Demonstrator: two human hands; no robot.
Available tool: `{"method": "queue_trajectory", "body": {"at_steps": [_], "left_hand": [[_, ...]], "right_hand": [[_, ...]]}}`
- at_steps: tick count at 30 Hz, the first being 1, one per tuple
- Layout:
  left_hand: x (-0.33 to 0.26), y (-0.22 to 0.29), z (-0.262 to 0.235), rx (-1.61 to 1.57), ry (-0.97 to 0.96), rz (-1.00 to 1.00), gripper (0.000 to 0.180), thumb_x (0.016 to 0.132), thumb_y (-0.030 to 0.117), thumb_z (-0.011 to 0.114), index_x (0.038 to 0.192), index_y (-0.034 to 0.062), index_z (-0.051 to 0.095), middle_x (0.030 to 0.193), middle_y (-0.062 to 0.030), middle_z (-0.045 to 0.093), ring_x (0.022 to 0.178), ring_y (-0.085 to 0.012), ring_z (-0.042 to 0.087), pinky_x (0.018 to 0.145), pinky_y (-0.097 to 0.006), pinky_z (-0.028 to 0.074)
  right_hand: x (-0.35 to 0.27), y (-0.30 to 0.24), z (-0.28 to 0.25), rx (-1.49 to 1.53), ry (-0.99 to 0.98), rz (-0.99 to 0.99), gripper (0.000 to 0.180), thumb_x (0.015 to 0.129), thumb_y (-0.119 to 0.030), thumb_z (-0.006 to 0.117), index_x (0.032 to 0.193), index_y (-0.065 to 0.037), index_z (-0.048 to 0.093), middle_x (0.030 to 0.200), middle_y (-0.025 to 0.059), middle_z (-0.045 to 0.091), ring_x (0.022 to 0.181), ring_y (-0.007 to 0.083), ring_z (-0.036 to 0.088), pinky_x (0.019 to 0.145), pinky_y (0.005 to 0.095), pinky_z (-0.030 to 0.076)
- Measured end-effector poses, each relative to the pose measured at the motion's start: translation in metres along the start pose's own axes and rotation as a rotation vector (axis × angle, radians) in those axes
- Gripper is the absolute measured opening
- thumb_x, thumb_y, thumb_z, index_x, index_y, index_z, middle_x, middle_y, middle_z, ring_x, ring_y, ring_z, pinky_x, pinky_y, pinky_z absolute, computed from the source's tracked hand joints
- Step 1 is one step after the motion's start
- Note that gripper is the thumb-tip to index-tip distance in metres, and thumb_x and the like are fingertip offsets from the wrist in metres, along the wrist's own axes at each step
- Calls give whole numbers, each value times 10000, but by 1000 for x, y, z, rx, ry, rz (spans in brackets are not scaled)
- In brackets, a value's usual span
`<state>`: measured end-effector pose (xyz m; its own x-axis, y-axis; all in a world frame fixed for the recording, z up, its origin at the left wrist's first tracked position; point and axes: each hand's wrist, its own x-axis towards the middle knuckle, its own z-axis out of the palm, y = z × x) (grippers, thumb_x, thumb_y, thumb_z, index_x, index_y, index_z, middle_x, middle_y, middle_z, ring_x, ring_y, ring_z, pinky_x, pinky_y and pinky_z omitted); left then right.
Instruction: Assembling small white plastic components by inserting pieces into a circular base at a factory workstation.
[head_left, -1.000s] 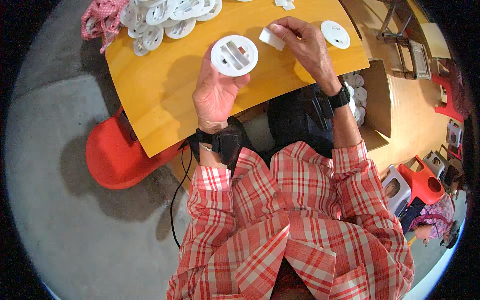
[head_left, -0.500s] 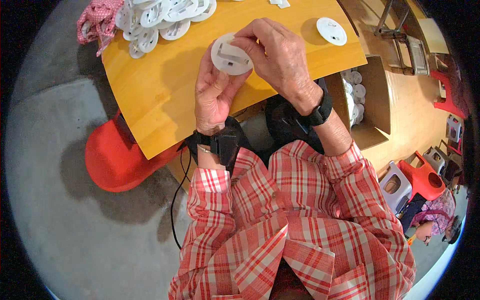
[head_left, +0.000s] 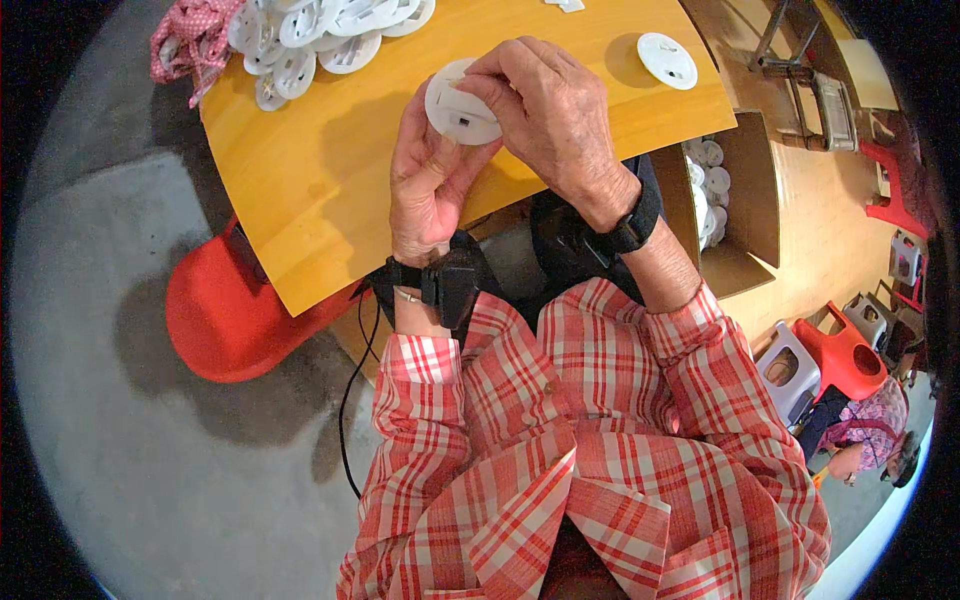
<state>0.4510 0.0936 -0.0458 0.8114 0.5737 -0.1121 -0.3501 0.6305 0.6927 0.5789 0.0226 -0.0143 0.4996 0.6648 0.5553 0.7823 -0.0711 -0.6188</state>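
Note:
My left hand (head_left: 430, 180) grips a round white plastic disc (head_left: 457, 105) from below and its left side, holding it tilted above the table. The disc's face has a small dark square hole near its lower edge and a thin line higher up. My right hand (head_left: 550, 110) is closed, with thumb and forefinger pressed together on the disc's upper right part. Those fingers hide that part of the disc, and any small piece under them. A similar white disc (head_left: 667, 61) lies alone on the table at the right.
A heap of white discs (head_left: 352, 52) covers the yellow table's (head_left: 290, 190) far left, beside pink dotted cloth (head_left: 190, 45). An open cardboard box (head_left: 752, 190) holding white round pieces stands right. A red stool (head_left: 225, 305) is at left. Another person (head_left: 865, 430) is at far right.
The grey L-shaped recess seen on the disc's face no longer shows; that area now looks white. The disc has tilted slightly, while both hands stay nearly in place.

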Motion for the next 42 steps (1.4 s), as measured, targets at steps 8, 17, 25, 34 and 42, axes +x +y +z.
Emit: {"method": "queue_trajectory", "body": {"at_steps": [8, 17, 25, 34, 42], "left_hand": [[-1, 2, 3, 34, 9, -8, 555, 855, 68, 566, 1342, 62, 299, 1311, -102, 408, 1207, -260, 429, 965, -437, 436], [-1, -1, -1, -14, -27, 6, 563, 850, 73, 579, 1339, 58, 299, 1297, -94, 422, 1193, -245, 444, 957, -427, 448], [0, -3, -4, -48, -23, 18, 551, 841, 64, 588, 1324, 66, 322, 1306, -109, 413, 1176, -271, 461, 926, -426, 476], [0, 0, -2, 26, -14, 18, 532, 846, 68, 584, 1315, 67, 334, 1304, -111, 415, 1181, -273, 456, 932, -430, 471], [1, -1, -1, 27, -20, 9, 540, 846, 78, 587, 1316, 48, 323, 1302, -124, 416, 1177, -279, 460, 931, -434, 470]], "right_hand": [[-1, 2, 0, -3, -7, -10, 135, 748, -150, 672, 793, -48, 596, 718, 84, 587, 668, 273, 585, 577, 340, 472], [-3, 6, -4, 41, -48, -17, 129, 737, -126, 683, 845, -66, 647, 741, 75, 575, 685, 249, 579, 604, 322, 469], [-13, 13, -8, 121, -64, -35, 194, 756, -167, 655, 942, -115, 647, 800, 110, 560, 737, 278, 572, 658, 364, 477], [-21, 8, -6, 276, -158, 205, 199, 794, -194, 635, 982, -127, 643, 778, 123, 546, 691, 276, 591, 616, 357, 485], [-17, 9, -12, 293, -197, 222, 207, 795, -190, 634, 985, -109, 644, 784, 128, 564, 682, 266, 593, 618, 350, 488]]}}
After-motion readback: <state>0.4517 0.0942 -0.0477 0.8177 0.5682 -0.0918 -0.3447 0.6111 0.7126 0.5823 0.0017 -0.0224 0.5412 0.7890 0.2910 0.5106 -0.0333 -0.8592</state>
